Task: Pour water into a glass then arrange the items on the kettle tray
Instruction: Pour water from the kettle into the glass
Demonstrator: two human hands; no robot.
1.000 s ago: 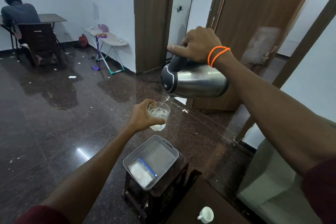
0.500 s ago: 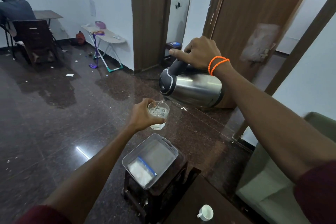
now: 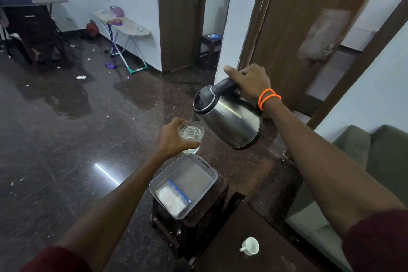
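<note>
The left hand (image 3: 174,138) is wrapped around the glass (image 3: 191,137) of water, the right hand (image 3: 249,83) grips the kettle (image 3: 229,120) handle, and the grey tray (image 3: 206,170) sits on the small table (image 3: 212,216) right below the glass, nearer the left hand.

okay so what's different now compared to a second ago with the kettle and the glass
The kettle in the right hand has tipped back toward upright and dropped lower; the stream of water seen earlier is gone, so the pour has ended. Unchanged: the left hand keeps its grip on the glass, which holds water, above the grey tray; the white cup stays on the table.
</note>
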